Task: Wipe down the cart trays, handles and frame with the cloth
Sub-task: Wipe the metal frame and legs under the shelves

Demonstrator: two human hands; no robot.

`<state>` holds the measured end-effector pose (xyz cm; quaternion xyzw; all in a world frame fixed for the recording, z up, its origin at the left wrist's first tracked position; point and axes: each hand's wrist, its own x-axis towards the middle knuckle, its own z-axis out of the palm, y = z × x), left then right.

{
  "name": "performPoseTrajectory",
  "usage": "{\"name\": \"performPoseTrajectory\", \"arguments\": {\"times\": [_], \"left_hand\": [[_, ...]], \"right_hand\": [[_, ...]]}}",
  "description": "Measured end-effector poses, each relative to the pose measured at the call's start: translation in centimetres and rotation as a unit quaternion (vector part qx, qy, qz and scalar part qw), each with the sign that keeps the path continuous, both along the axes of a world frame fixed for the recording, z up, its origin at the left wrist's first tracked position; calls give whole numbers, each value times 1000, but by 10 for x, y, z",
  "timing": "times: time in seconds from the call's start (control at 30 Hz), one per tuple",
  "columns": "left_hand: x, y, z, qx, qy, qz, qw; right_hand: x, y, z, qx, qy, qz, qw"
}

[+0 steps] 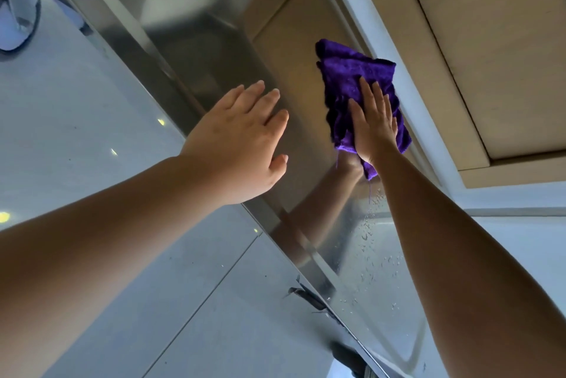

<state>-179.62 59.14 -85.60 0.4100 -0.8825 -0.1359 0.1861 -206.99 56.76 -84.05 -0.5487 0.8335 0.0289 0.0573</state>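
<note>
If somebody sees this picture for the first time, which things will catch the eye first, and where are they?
First the purple cloth, right of centre, pressed flat on the shiny steel cart tray by the right hand. Next the left hand, fingers straight, at the tray's rim near the centre. Water droplets glisten on the steel below the cloth.

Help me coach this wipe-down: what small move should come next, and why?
Probably draw the right hand, flat on the purple cloth, back toward the water droplets on the steel tray; that nearer patch looks wet and unwiped. The left hand holds nothing.
</note>
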Motion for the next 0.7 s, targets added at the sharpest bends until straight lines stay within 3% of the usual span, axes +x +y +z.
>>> {"name": "performPoseTrajectory", "arguments": {"times": [0.33,0.47,0.57,0.7], "left_hand": [[0,0,1,-3,23,2,1000],[-1,2,2,7,35,8,999],[-2,0,3,5,37,11,999],[-1,-1,2,2,36,16,999]], "right_hand": [[9,-45,13,47,23,-263,963],[24,-37,66,9,-68,-141,988],[12,-16,49,2,-10,-33,999],[-4,-14,21,0,-24,-102,994]]}}
